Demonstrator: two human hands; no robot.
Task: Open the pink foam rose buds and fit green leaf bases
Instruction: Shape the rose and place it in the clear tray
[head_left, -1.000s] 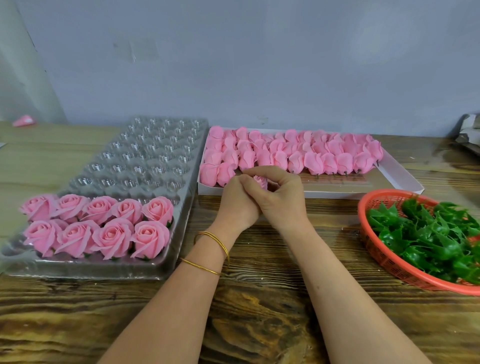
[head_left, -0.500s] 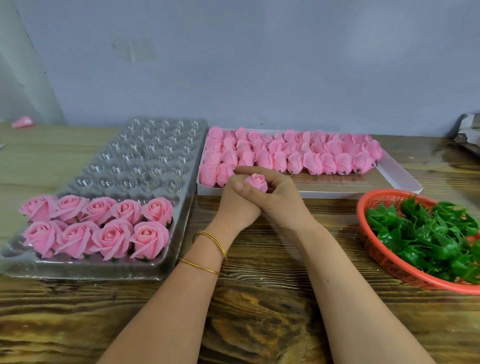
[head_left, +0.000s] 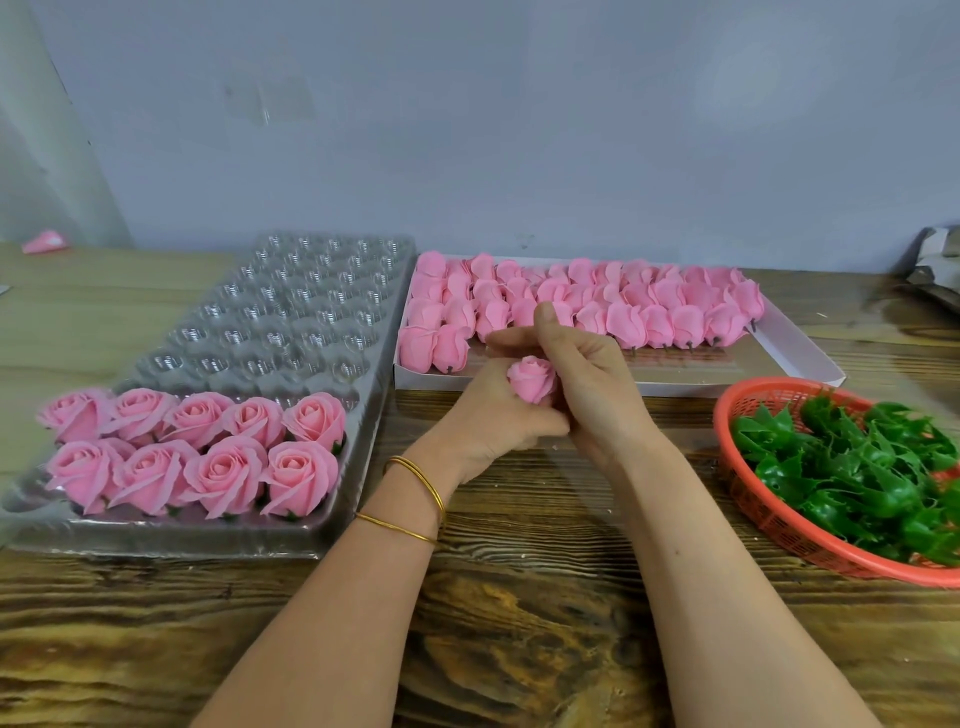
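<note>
A closed pink foam rose bud stands upright between both hands at the table's middle. My left hand grips it from below and the left. My right hand curls round its right side, thumb and forefinger raised above it. Several more closed buds lie in rows in a white box behind the hands. Several opened roses sit in the near rows of a clear plastic cell tray on the left. Green leaf bases fill an orange basket at the right.
The wooden table stretches bare in front of the tray and basket. A pink scrap lies at the far left by the wall. A grey object pokes in at the far right edge.
The bud has come up out of the clasped hands and shows fully. My right thumb and forefinger have lifted off it and both hands have drawn slightly nearer.
</note>
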